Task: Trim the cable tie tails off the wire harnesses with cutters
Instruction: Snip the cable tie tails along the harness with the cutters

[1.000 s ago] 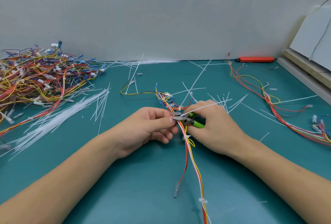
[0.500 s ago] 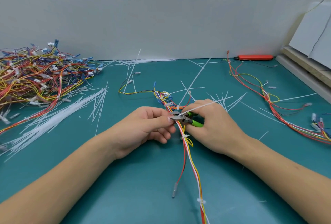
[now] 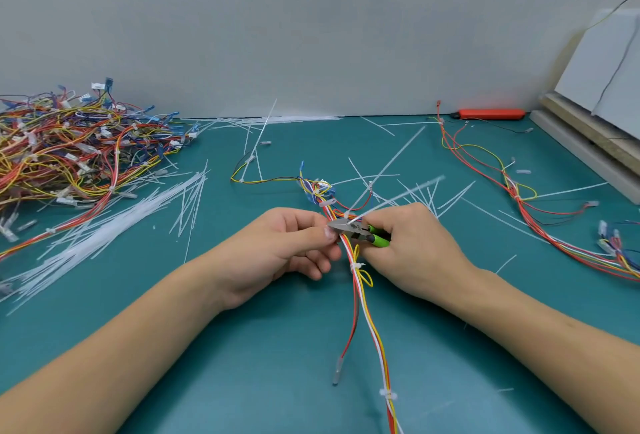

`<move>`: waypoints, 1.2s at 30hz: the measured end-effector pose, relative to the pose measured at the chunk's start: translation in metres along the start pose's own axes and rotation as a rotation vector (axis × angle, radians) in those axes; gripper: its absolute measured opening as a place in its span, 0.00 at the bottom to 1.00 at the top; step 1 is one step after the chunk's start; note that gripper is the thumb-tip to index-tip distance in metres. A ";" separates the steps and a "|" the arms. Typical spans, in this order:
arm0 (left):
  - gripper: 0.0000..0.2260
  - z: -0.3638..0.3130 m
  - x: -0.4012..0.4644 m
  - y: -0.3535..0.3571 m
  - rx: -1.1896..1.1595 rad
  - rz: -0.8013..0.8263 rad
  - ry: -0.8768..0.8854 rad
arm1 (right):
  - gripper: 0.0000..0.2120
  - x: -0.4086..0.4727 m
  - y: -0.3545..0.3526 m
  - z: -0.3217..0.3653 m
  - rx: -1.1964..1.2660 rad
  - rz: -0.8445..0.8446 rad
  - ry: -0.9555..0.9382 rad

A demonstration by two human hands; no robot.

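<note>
Green-handled cutters (image 3: 360, 232) bite white tie tail (image 3: 398, 195) on multicoloured harness (image 3: 363, 298).

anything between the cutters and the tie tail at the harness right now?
Nothing visible. The cutters, gripped by the right hand, already sit at the base of the tie tail; the left hand pinches the harness beside them.
</note>
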State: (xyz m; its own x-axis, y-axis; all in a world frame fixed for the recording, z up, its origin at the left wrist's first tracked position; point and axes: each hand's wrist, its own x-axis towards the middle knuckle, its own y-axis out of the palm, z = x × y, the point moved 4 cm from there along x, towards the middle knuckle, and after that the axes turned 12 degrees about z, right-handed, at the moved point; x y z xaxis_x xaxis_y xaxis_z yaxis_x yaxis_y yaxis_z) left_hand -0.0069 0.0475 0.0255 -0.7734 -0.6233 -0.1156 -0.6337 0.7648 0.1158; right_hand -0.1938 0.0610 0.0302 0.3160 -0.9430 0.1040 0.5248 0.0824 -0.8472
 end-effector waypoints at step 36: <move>0.06 0.005 0.003 -0.006 -0.028 -0.057 -0.017 | 0.14 0.001 -0.003 0.007 0.082 0.034 -0.077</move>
State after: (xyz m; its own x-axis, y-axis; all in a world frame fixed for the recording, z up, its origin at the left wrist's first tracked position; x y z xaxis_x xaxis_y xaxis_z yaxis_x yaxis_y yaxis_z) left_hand -0.0053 0.0417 0.0196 -0.7360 -0.6625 -0.1395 -0.6769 0.7233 0.1366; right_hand -0.1896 0.0623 0.0362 0.3924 -0.9122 0.1183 0.5748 0.1428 -0.8057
